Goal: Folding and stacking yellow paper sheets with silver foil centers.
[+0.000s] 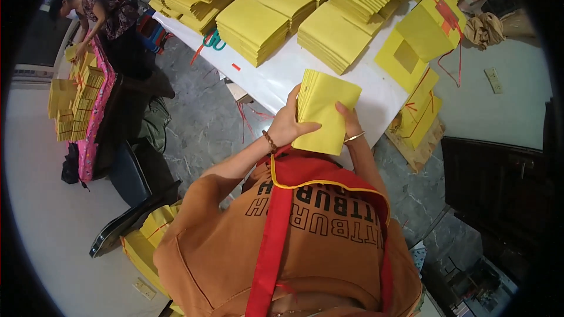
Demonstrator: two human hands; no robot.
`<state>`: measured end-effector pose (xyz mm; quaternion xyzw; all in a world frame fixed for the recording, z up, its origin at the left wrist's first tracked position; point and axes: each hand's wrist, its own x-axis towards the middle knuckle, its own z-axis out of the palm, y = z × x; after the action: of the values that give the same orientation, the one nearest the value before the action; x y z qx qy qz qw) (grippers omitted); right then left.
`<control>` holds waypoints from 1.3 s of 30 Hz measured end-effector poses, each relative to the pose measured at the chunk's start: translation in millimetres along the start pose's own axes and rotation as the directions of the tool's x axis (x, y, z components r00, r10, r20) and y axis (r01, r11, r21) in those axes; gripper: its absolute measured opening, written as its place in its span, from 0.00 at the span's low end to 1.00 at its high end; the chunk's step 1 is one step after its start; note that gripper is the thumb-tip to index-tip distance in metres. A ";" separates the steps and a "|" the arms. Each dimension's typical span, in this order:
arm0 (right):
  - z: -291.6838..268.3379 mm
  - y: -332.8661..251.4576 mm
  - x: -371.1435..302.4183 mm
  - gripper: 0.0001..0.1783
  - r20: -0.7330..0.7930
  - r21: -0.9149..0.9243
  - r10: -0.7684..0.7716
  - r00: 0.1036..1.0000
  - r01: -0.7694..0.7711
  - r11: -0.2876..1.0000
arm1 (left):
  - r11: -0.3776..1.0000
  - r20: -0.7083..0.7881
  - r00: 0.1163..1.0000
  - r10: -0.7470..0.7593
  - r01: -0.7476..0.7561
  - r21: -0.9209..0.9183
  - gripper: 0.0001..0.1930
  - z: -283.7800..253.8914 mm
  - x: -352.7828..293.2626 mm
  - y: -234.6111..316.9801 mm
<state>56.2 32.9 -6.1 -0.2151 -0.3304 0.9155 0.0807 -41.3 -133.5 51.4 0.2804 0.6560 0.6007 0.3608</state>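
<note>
A stack of yellow paper [326, 111] is held upright in front of my red apron, close to the near edge of the white table. My left hand [288, 123] grips its left side, thumb across the front face and the other fingers behind. On the right side, my right hand [351, 122] closes around the same stack, its thumb on the front. Most of my fingers are hidden behind the paper. Just beyond lie two neat stacks, a yellow paper stack [252, 28] on the left and another yellow stack [333, 36] on the right.
Taller yellow piles cover the far part of the white table [270, 85]. Green-handled scissors [214, 40] lie at its left edge. Red-tied yellow bundles [420, 108] stand at the right. Another person [106, 17] handles yellow bundles on a pink-covered table [97, 123]. A dark chair [138, 179] is at left.
</note>
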 end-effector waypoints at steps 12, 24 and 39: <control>6.9 5.1 2.8 0.30 0.086 0.124 0.223 0.971 -0.232 0.965 | 0.731 -0.161 0.952 -0.259 0.084 -0.677 0.34 -11.3 -11.0 -36.9; 46.7 27.9 6.5 0.21 -0.264 0.047 0.023 0.964 -0.011 0.999 | 0.668 -0.491 0.809 -0.323 -0.172 -0.724 0.17 25.4 52.5 -78.7; 51.1 25.2 65.2 0.25 -0.375 -0.066 -0.052 0.926 0.029 0.997 | 0.723 -0.655 0.649 -0.388 -0.226 -0.653 0.20 15.8 91.8 -70.8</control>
<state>-25.2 3.3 -9.3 -0.3820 -0.3401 0.8452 0.1552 -77.4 -59.3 -31.6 -0.1822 0.4864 0.8396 0.1591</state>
